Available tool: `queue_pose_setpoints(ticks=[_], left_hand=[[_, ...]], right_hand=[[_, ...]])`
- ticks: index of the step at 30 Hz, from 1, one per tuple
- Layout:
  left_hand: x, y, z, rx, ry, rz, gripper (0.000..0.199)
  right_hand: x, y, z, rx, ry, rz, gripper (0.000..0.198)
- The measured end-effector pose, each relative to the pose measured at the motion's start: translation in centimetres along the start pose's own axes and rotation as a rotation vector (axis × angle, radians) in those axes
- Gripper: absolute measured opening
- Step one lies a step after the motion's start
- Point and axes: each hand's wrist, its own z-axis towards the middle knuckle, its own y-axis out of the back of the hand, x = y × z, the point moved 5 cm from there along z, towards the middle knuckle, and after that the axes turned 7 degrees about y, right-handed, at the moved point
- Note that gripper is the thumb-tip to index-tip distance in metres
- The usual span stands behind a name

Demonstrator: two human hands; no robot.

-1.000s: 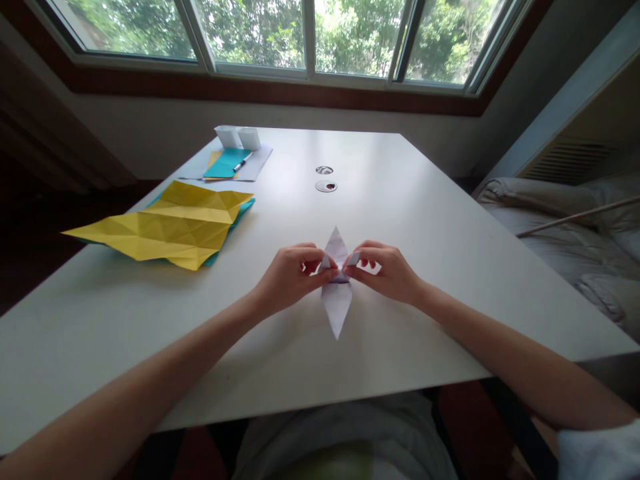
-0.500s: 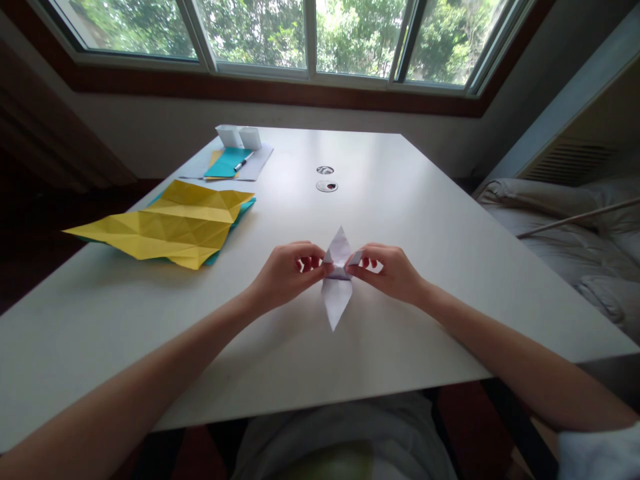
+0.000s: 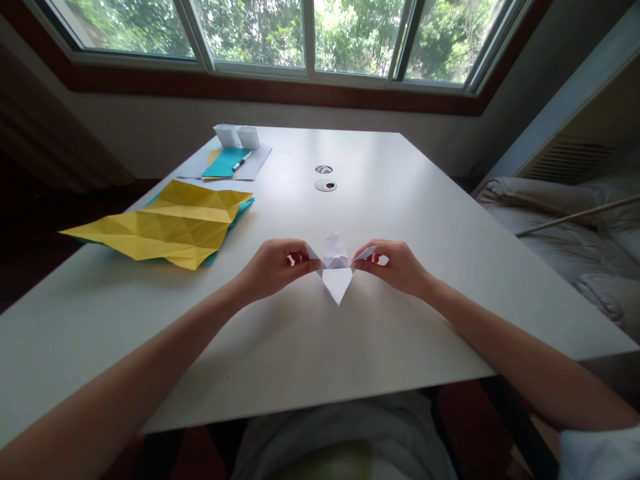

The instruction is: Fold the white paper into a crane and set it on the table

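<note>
Between my hands is a folded white paper [image 3: 337, 280], with one pointed flap toward me and another pointing away. My left hand [image 3: 280, 265] pinches its left side between thumb and fingers. On the opposite side, my right hand [image 3: 393, 265] pinches the right flap, whose tip sticks out above the fingers. The paper's middle spreads flat and creased between the two grips. It is held close over the white table [image 3: 310, 360]; whether it touches the surface I cannot tell.
Left of my hands lies a creased yellow sheet [image 3: 175, 223] over a teal one. Farther back are a teal paper [image 3: 226, 162], a pen [image 3: 242, 161] and two white box-like objects [image 3: 237, 137]. Two round cable-hole covers [image 3: 325, 185] sit in the tabletop beyond my hands.
My hands have moved slightly apart, drawing the side flaps outward. The paper's middle has widened, and its near and far points look shorter.
</note>
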Motion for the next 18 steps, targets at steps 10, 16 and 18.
queue_pose_setpoints(ticks=[10, 16, 18], left_hand=[[-0.3, 0.9, 0.1, 0.087, 0.238, -0.443, 0.037], [0.9, -0.7, 0.2, 0.135, 0.489, -0.623, 0.05], [0.6, -1.4, 0.0, 0.19, 0.479, -0.614, 0.041]], right_hand=[[-0.1, -0.6, -0.1, 0.121, 0.064, 0.14, 0.018], [0.5, -1.3, 0.2, 0.2, 0.097, 0.12, 0.019], [0.6, -1.4, 0.3, 0.2, 0.078, 0.117, 0.019]])
